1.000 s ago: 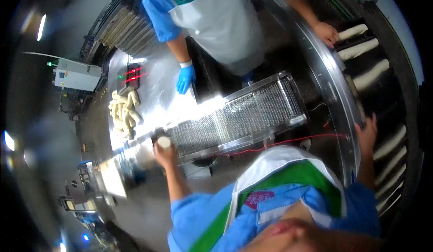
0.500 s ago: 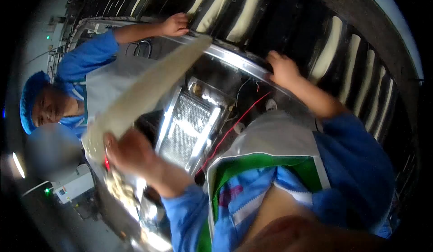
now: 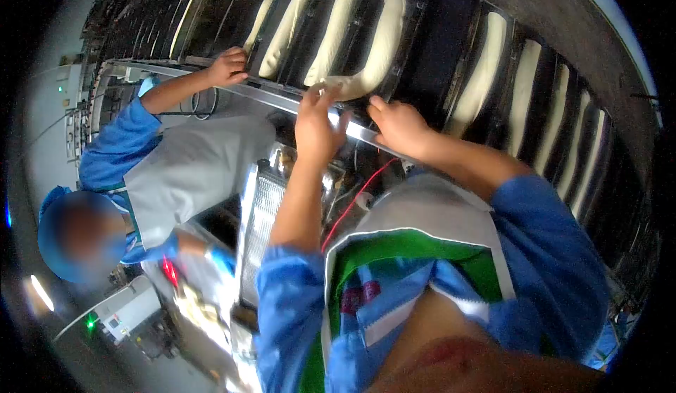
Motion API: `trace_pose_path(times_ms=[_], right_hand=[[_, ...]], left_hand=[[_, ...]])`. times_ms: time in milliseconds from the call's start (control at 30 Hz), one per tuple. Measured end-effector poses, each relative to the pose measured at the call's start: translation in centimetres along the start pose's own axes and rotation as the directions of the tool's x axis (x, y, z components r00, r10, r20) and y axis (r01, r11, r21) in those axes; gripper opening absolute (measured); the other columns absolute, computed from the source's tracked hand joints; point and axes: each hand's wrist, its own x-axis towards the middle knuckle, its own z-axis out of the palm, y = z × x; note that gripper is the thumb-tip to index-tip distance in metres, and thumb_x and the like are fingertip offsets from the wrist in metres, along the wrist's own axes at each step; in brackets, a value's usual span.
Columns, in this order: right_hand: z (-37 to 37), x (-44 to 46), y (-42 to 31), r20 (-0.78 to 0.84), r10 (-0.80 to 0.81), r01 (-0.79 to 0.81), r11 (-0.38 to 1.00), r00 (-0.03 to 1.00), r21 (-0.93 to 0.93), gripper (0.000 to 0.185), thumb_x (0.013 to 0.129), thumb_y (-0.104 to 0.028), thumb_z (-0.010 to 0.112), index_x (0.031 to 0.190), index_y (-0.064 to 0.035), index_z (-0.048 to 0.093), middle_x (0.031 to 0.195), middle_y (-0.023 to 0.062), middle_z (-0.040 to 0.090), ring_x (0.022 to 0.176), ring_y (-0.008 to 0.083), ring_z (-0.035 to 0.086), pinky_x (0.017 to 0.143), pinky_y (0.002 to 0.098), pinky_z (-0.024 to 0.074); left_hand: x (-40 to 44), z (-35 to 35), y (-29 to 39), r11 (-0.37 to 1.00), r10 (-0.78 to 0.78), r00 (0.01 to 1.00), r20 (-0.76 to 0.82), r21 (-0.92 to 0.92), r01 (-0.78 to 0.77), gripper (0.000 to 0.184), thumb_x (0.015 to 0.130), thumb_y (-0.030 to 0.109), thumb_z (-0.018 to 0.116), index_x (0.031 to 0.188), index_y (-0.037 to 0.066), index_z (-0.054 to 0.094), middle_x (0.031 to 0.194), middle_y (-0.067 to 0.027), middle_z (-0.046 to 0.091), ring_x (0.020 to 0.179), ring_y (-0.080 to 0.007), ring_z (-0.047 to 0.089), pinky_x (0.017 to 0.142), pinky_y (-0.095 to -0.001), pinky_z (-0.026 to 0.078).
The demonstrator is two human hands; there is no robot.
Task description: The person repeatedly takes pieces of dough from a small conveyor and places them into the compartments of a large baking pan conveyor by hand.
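A long pale dough strip lies in a dark trough, its near end bent sideways toward my left hand. The fingers of that hand close on this end just above the metal rail. My right hand rests at the rail to the right of the dough, its fingers curled; whether they hold anything is hidden. Further dough strips lie in troughs to the left, and another strip lies to the right.
At the left a co-worker in a blue cap and grey apron has one hand at the rail. A perforated metal conveyor stands below the rail. Pale dough pieces and a white machine box are at lower left.
My left hand has moved up and right to the troughs, carrying the dough strip, most of which now lies in a trough. My right hand has shifted slightly left along the rail.
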Motion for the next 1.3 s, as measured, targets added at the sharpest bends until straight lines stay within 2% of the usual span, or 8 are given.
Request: trace_pose_path(times_ms=[167, 500, 633, 833, 967, 1033, 1133, 1300], right_hand=[[0.2, 1.1, 0.1, 0.07, 0.009, -0.009, 1.0, 0.998, -0.004, 0.032, 0.07, -0.017, 0.066, 0.095, 0.0008, 0.056, 0.109, 0.0161, 0.053, 0.077, 0.0303, 0.062, 0.065, 0.0399, 0.0533], [1.1, 2.5, -0.1, 0.119, 0.095, -0.099, 0.995, 0.988, 0.028, 0.043, 0.068, -0.022, 0.069, 0.103, -0.0004, 0.055, 0.105, 0.0128, 0.051, 0.076, 0.0325, 0.061, 0.068, 0.0411, 0.0509], [1.9, 2.4, -0.8, 0.028, 0.002, -0.001, 1.0, 1.0, -0.023, 0.043, 0.068, -0.023, 0.069, 0.103, -0.0019, 0.055, 0.106, 0.0129, 0.051, 0.078, 0.0319, 0.06, 0.07, 0.0409, 0.0504], [2.6, 2.4, -1.0, -0.143, -0.065, 0.067, 0.998, 0.988, 0.007, 0.044, 0.067, -0.023, 0.07, 0.101, -0.0022, 0.053, 0.11, 0.0138, 0.052, 0.081, 0.0322, 0.06, 0.071, 0.0414, 0.05], [3.9, 3.2, -1.1, -0.019, 0.001, -0.002, 0.999, 1.0, -0.053, 0.045, 0.067, -0.016, 0.067, 0.106, 0.0035, 0.054, 0.105, 0.0183, 0.055, 0.074, 0.032, 0.062, 0.063, 0.0417, 0.0526], [3.3, 3.0, -1.5, 0.0, 0.016, -0.015, 0.996, 1.0, -0.09, 0.036, 0.069, -0.014, 0.064, 0.099, 0.0034, 0.057, 0.104, 0.0181, 0.056, 0.073, 0.0313, 0.062, 0.061, 0.0415, 0.0528], [3.0, 2.9, -2.0, -0.078, 0.012, -0.015, 0.999, 0.997, -0.041, 0.03, 0.07, -0.012, 0.061, 0.095, 0.0035, 0.059, 0.104, 0.0176, 0.056, 0.072, 0.031, 0.062, 0.06, 0.0411, 0.053], [2.8, 3.6, -2.6, 0.065, 0.04, -0.035, 0.997, 0.997, -0.063, 0.031, 0.071, -0.011, 0.061, 0.098, 0.0039, 0.058, 0.108, 0.0199, 0.055, 0.073, 0.0326, 0.062, 0.064, 0.0414, 0.0531]], left_hand=[[3.1, 0.1, 1.2, 0.836, 0.203, 0.956, 0.211, 0.472, -0.281, 0.033, 0.075, 0.015, 0.062, 0.108, 0.015, 0.058, 0.107, -0.0113, 0.055, 0.096, -0.0281, 0.056, 0.076, -0.0385, 0.05], [8.1, -1.4, 3.4, 0.923, -0.145, 0.836, 0.529, 0.377, -0.078, 0.02, 0.077, 0.022, 0.058, 0.093, 0.011, 0.061, 0.09, -0.0135, 0.064, 0.083, -0.0321, 0.064, 0.072, -0.0414, 0.051], [9.6, 0.4, 3.1, 0.982, -0.183, 0.979, -0.096, -0.064, 0.177, 0.029, 0.067, 0.025, 0.068, 0.091, 0.01, 0.065, 0.085, -0.0159, 0.064, 0.082, -0.0327, 0.063, 0.072, -0.0402, 0.05], [8.6, -2.1, 4.7, 0.939, 0.089, 0.852, -0.516, -0.242, -0.245, 0.033, 0.061, 0.008, 0.073, 0.091, 0.006, 0.059, 0.095, -0.0129, 0.058, 0.076, -0.0305, 0.06, 0.062, -0.0357, 0.051], [4.8, 2.2, -1.8, 0.966, -0.214, 0.947, 0.239, 0.194, 0.17, 0.029, 0.071, 0.013, 0.063, 0.099, 0.009, 0.057, 0.102, -0.0144, 0.057, 0.089, -0.0344, 0.06, 0.076, -0.0429, 0.05], [4.7, 3.2, -2.5, 0.918, -0.216, 0.833, 0.509, 0.396, -0.004, 0.029, 0.075, 0.014, 0.06, 0.103, 0.01, 0.055, 0.106, -0.0143, 0.058, 0.091, -0.0335, 0.061, 0.077, -0.0426, 0.05], [4.5, 2.7, -1.0, 0.942, -0.098, 0.971, 0.219, 0.336, 0.02, 0.027, 0.078, 0.015, 0.056, 0.105, 0.012, 0.055, 0.106, -0.0147, 0.058, 0.091, -0.0327, 0.061, 0.076, -0.0426, 0.05], [4.8, 3.7, -2.7, 0.925, -0.196, 0.902, 0.384, 0.377, 0.041, 0.026, 0.082, 0.02, 0.053, 0.107, 0.015, 0.057, 0.104, -0.0141, 0.058, 0.092, -0.0319, 0.061, 0.076, -0.0428, 0.049]])
